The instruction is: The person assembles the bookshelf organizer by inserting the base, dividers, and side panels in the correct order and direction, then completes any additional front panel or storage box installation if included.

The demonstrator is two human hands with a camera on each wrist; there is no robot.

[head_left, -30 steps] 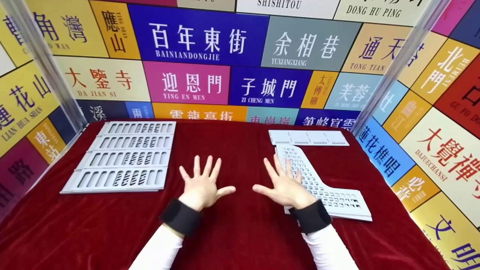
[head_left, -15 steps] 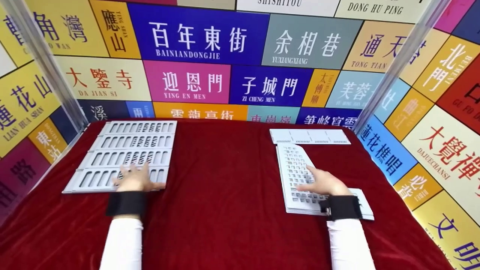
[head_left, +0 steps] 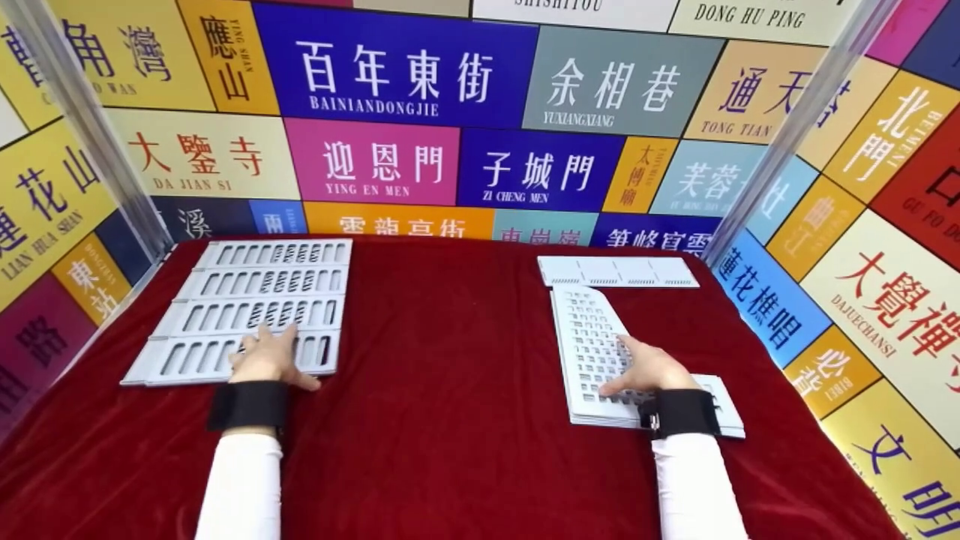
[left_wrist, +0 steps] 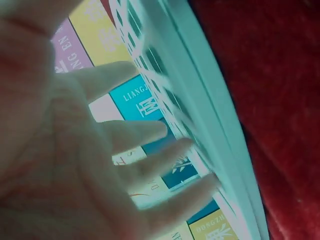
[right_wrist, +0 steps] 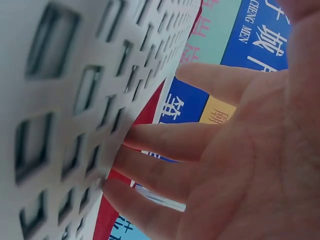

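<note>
White flat perforated panel on your right sits under your right hand, fingers loosely extended, tips at its edge, no grip on it. Your left hand is spread over the near end of the pale-grey four-row slotted panel, not gripping either. Just past the perforated one there's a white rectangular strip, all on dark-red velvety cloth, colourful lettered walls beyond.

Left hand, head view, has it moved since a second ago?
Yes, the left hand has moved left, from below the pink wall sign to below the cream wall sign.
</note>
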